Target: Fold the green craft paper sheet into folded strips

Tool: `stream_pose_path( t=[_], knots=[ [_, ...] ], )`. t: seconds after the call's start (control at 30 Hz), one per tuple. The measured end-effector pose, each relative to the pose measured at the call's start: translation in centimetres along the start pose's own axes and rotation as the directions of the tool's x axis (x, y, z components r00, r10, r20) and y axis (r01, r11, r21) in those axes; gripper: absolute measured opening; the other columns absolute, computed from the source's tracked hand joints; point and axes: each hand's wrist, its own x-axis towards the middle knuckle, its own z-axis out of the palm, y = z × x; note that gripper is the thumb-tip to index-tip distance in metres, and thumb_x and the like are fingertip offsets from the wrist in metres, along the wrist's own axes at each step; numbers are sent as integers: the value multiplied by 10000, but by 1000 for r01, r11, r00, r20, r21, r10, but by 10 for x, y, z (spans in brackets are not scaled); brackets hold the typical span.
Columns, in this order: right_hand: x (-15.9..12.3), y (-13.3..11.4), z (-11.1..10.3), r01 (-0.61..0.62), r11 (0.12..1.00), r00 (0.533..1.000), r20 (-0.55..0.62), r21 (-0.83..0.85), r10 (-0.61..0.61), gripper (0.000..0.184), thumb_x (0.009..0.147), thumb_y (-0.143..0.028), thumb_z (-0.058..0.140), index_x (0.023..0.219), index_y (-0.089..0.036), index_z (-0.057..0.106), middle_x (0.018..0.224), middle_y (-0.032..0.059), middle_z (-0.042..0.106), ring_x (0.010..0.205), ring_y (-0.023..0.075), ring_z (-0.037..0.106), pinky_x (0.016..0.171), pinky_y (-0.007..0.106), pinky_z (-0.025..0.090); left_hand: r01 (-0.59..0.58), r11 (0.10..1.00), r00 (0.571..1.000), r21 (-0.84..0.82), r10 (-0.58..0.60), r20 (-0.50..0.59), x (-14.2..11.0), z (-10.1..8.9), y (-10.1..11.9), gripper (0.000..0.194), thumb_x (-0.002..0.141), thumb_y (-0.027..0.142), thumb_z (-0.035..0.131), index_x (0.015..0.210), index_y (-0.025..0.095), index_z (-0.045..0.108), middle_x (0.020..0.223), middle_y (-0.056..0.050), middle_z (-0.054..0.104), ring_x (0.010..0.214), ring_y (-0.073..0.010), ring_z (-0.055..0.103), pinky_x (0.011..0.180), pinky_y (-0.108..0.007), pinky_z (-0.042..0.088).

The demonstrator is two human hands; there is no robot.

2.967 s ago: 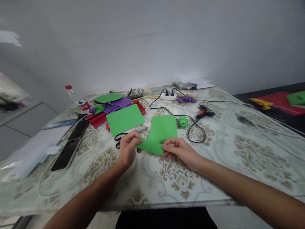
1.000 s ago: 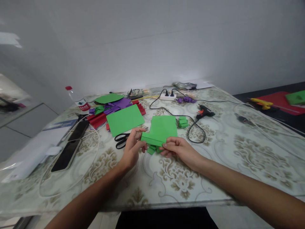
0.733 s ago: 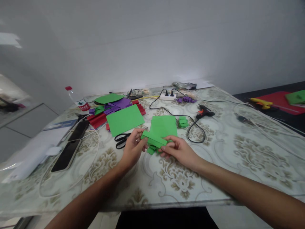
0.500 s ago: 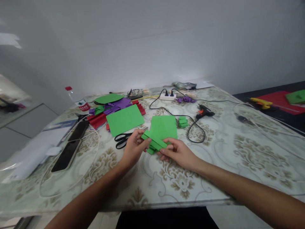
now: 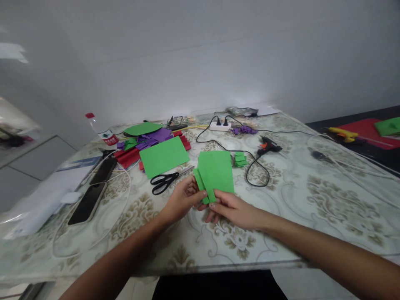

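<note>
My left hand (image 5: pixel 183 199) and my right hand (image 5: pixel 231 209) meet over the table's near middle, both pinched on a folded green paper strip (image 5: pixel 200 184). The strip now points away from me, its near end between my fingertips. Just behind it a green sheet (image 5: pixel 216 170) lies flat on the table. Black scissors (image 5: pixel 164 181) lie to the left of my left hand. A small stack of folded green pieces (image 5: pixel 240 159) sits beyond the sheet on the right.
A larger green sheet (image 5: pixel 163 156), red and purple paper scraps (image 5: pixel 146 143), two phones (image 5: pixel 93 189) and a bottle (image 5: pixel 101 130) lie at the left. A glue gun (image 5: pixel 268 146), its black cable (image 5: pixel 250 166) and a power strip (image 5: pixel 220 126) are at the back right.
The green strip was held crosswise between my hands; I have turned it so that it points away from me, and my hands have come closer together and nearer to me.
</note>
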Motion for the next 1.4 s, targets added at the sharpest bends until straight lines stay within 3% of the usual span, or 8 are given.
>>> stream_pose_path(
  t=[0.07, 0.23, 0.4, 0.97, 1.4],
  knots=[
    [-1, -2, 0, -4, 1000, 1000, 7, -4, 4, 464, 891, -591, 650, 1072, -170, 577, 1176, 127, 698, 850, 172, 740, 685, 271, 571, 5, 1000, 1000, 15, -5, 28, 0, -2, 1, 335, 790, 408, 779, 829, 158, 560, 640, 25, 595, 528, -105, 553, 500, -211, 434],
    [1, -4, -2, -28, 999, 994, -107, 26, 31, 425, 833, -555, 727, 958, -169, 603, 797, 38, 697, 732, 169, 688, 647, 282, 549, 25, 997, 997, 73, -30, 70, 0, -3, -2, 305, 817, 409, 747, 890, 153, 597, 675, -3, 626, 567, -124, 582, 521, -222, 451],
    [4, -3, -6, 45, 998, 962, -270, 40, -33, 414, 717, -428, 850, 953, -193, 605, 761, -14, 651, 667, 145, 633, 612, 272, 524, 30, 995, 999, 98, -33, 27, 1, -4, -5, 292, 784, 392, 761, 845, 160, 597, 660, 20, 569, 529, -107, 541, 480, -213, 458],
    [4, -9, -6, 56, 992, 958, -286, 116, -21, 464, 693, -432, 873, 826, -226, 479, 640, -48, 656, 602, 142, 638, 602, 273, 500, 51, 991, 994, 121, -62, 85, -2, -1, -5, 298, 798, 337, 757, 903, 177, 529, 722, 7, 618, 566, -117, 589, 482, -205, 472],
    [5, -5, -8, 62, 994, 958, -286, 89, -34, 420, 726, -448, 849, 808, -217, 508, 664, -10, 710, 617, 151, 672, 614, 272, 512, 93, 992, 989, 86, -101, 106, -4, 0, -5, 341, 804, 326, 748, 975, 183, 490, 677, 11, 645, 525, -119, 598, 493, -212, 471]
  ],
)
